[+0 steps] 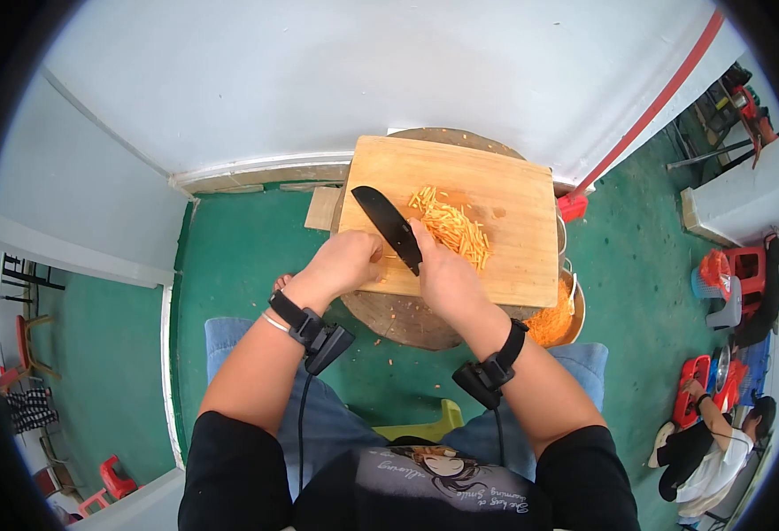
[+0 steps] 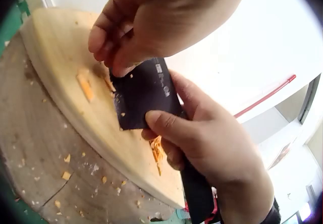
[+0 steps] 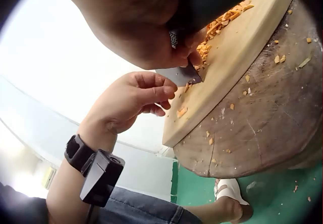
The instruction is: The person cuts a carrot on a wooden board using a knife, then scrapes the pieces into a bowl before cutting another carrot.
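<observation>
My right hand (image 1: 447, 279) grips the knife (image 1: 389, 226), blade angled up-left over the board (image 1: 505, 265), while my left hand's (image 1: 345, 261) curled fingers touch its flat.

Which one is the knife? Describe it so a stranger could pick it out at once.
Find the pale wooden cutting board resting on the round tree-stump block before the seated person. The knife lies across the board's near left part, gripped by the right hand, beside the orange carrot strips. Its broad blade is all black, unlike everything around it.
</observation>
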The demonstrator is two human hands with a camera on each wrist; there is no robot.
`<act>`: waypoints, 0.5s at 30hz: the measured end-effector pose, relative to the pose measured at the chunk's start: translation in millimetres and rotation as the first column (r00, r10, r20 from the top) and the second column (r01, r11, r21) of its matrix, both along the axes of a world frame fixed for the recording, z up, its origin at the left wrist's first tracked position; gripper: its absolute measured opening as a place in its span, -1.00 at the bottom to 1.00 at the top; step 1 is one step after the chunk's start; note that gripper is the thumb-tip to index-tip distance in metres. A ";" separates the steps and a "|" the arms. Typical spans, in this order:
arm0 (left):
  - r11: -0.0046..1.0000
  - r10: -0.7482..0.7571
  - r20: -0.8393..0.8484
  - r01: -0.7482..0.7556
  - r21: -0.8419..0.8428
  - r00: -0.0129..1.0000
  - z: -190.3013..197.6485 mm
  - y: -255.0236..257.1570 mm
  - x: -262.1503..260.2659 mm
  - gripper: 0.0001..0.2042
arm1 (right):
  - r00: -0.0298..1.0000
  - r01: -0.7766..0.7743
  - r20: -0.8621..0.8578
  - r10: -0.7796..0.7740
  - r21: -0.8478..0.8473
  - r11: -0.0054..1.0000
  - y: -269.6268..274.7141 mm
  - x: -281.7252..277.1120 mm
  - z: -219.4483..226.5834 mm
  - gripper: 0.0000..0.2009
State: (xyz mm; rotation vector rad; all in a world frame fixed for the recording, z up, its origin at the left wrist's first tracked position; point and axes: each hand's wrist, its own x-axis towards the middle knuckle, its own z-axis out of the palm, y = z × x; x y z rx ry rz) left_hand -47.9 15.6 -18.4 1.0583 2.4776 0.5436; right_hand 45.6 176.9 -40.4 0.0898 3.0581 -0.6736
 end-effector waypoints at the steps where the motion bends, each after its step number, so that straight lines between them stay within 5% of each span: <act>1: 1.000 -0.002 0.000 0.002 -0.002 1.000 -4.9 -0.8 0.3 -0.86 | 1.000 0.001 0.000 -0.001 0.028 1.000 1.6 -0.2 -0.3 -0.35; 3: 1.000 -0.014 -0.115 0.016 0.013 0.993 -20.4 -1.3 0.8 -0.85 | 0.999 0.033 0.028 -0.033 0.030 0.999 5.3 2.1 9.1 -0.39; 10: 0.989 0.108 -0.007 -0.107 0.105 0.994 -30.4 15.7 2.5 -0.84 | 0.999 -0.015 0.034 0.009 0.180 0.984 5.9 11.5 20.6 -0.35; 15: 0.975 0.146 -0.053 -0.135 0.176 0.988 -34.9 21.3 5.2 -0.88 | 0.999 -0.029 0.018 0.027 0.134 0.991 3.5 17.4 28.1 -0.34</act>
